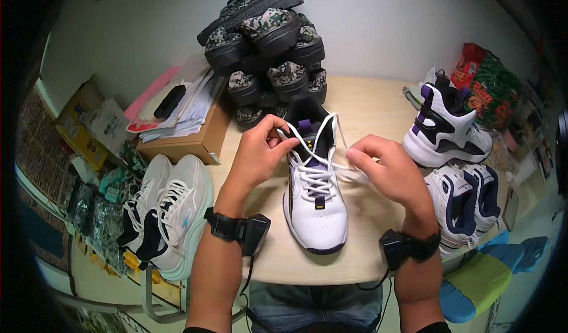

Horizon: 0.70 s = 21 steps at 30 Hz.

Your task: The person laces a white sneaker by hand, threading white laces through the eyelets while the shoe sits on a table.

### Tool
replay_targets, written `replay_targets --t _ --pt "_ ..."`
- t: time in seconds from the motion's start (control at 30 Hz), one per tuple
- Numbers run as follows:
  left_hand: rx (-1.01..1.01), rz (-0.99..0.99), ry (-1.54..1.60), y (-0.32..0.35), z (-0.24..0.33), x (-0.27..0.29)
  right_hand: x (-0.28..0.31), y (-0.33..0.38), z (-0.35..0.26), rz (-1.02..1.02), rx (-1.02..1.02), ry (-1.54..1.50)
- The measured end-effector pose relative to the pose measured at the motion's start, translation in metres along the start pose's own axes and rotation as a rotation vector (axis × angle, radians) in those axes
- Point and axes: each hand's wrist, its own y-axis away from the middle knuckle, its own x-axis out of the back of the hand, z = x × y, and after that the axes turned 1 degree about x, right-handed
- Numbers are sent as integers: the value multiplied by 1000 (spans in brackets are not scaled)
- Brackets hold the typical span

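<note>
A white sneaker (319, 222) with a dark sole edge and a purple tongue tab stands on the table in front of me, toe toward me. White shoelaces (315, 182) criss-cross its front, and the upper part loops loosely around the opening. At the shoe's upper left side, my left hand (260, 150) pinches the lace between thumb and fingers. On the other side, my right hand (387, 170) is closed on the lace's other length, its fingertips partly hidden behind the thumb. Both wrists wear black bands with cables.
Camouflage shoes (278, 43) are piled behind the sneaker. A cardboard box (183, 146) with papers stands back left; pale sneakers (180, 214) sit at the left edge. More white sneakers (441, 129) and navy-lined ones (452, 206) are right, near a green and red bag (491, 90).
</note>
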Motion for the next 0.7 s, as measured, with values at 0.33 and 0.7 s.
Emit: replay_targets --t 0.33,0.7 --pt "-39 -39 217 0 -5 -11 -13 -4 6 -213 -129 129" --pt "-23 -59 172 3 -4 -9 -11 -4 25 -215 -123 68"
